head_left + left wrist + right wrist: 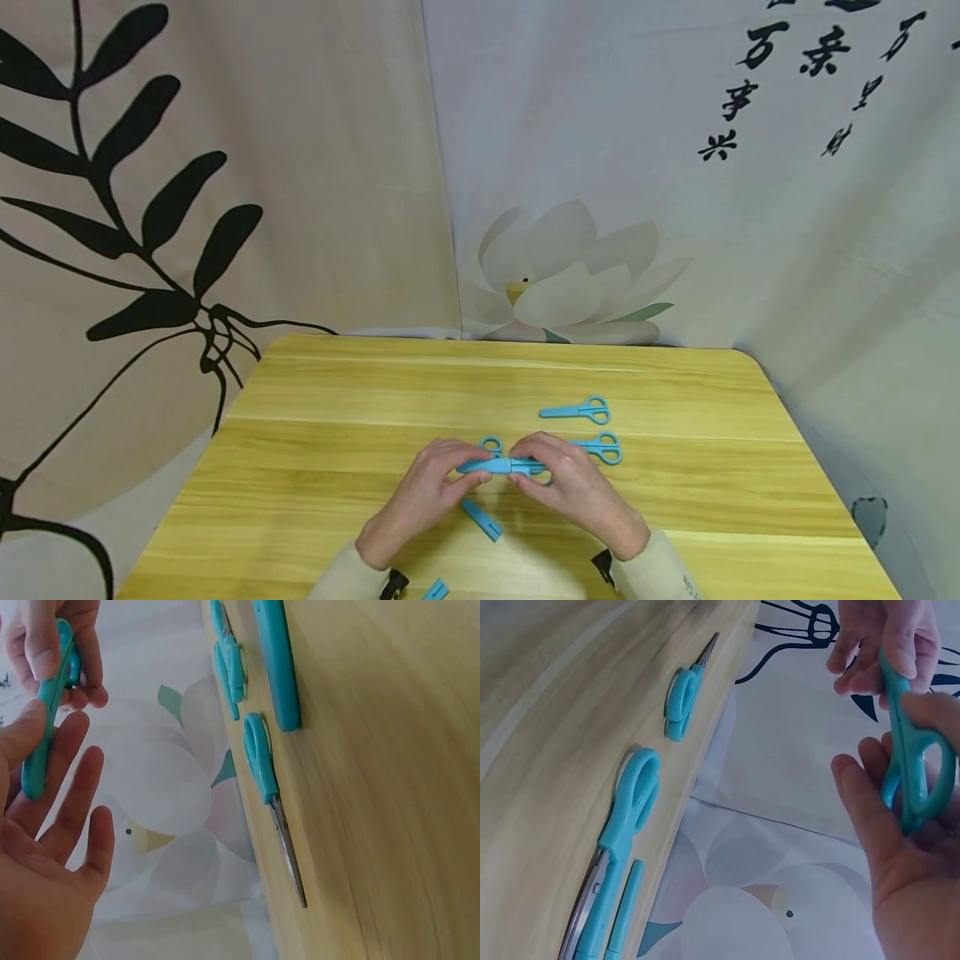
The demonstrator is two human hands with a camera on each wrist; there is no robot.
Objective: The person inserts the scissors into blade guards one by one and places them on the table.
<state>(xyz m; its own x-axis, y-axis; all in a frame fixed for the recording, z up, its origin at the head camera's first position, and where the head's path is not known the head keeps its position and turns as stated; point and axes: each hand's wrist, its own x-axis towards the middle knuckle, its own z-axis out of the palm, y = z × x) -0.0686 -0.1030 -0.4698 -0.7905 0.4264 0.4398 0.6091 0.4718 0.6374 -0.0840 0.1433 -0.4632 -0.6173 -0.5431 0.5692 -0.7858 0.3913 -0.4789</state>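
Note:
Both hands hold one pair of light blue scissors (528, 467) level above the table, with a blue sheath (480, 467) over its blades. My left hand (423, 483) pinches the sheathed end between thumb and fingers. Its other fingers spread loosely in the left wrist view. Around the handle end, my right hand (566, 479) curls its thumb and fingers; the handle loops (934, 776) show in the right wrist view. Behind the left hand, another pair of scissors (260, 757) lies on the table with bare metal blades.
Two more pairs lie to the right, the far scissors (573, 412) covered and the nearer scissors (606, 448) partly hidden by my right hand. A loose blue sheath (482, 520) lies between my forearms, another blue piece (436, 590) at the bottom edge. Fabric hangs behind the wooden table (337, 375).

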